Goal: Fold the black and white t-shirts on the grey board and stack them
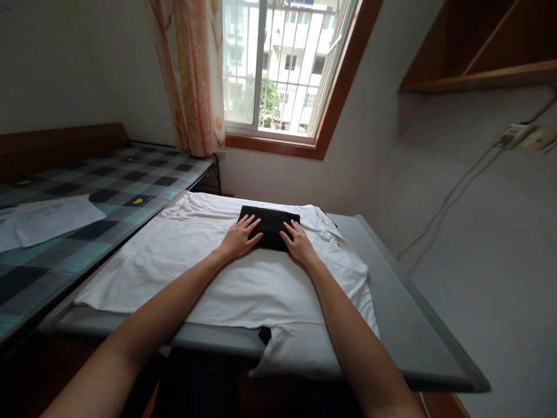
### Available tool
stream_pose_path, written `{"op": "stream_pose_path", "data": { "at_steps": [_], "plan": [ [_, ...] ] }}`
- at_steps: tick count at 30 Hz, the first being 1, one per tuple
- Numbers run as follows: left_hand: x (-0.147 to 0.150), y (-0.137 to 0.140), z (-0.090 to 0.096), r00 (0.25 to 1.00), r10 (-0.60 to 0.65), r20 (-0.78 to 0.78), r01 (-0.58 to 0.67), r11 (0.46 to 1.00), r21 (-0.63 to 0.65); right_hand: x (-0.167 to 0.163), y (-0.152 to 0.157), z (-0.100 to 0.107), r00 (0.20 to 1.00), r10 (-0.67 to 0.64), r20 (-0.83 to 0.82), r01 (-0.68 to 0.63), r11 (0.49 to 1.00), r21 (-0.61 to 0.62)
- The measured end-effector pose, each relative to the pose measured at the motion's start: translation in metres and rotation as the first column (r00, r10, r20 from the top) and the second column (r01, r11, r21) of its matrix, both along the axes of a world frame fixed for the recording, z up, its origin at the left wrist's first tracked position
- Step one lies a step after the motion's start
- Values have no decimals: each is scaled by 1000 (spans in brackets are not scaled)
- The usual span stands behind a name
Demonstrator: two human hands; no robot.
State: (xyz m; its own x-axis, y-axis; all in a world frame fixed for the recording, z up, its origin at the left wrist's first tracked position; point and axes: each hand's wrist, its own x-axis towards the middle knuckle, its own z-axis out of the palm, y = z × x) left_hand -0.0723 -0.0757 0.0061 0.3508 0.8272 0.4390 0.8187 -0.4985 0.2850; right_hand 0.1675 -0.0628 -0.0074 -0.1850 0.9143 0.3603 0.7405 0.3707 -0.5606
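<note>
A flat black rectangular thing [272, 227], perhaps folded cloth, lies on a white garment [174, 255] spread over a grey table. My left hand [241, 237] rests on its left side, fingers spread. On its right side lies my right hand [298, 240], also with fingers apart. Neither hand is closed around anything. Part of the white garment, seemingly a sleeve [300, 351], hangs over the table's near edge. A small dark patch [264, 335] shows beside that sleeve.
The grey table [418, 325] reaches close to the right wall. At the left stands a bed with a checked mattress [113, 180], bearing papers [56, 217]. Ahead are a barred window [287, 69] and a curtain [198, 75]. A wooden shelf [478, 75] juts out above right.
</note>
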Motion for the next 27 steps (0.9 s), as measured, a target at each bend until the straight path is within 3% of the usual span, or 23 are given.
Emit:
{"op": "stream_pose_path", "data": {
  "at_steps": [23,27],
  "plan": [
    [1,-1,0,1000,8,3,-8,1000,-8,-2,-3,1,1000,-7,-2,7,1000,11],
    [3,-7,6,999,28,-23,-26,995,94,-2,-3,1,999,-2,-34,3,999,32]
  ]
}}
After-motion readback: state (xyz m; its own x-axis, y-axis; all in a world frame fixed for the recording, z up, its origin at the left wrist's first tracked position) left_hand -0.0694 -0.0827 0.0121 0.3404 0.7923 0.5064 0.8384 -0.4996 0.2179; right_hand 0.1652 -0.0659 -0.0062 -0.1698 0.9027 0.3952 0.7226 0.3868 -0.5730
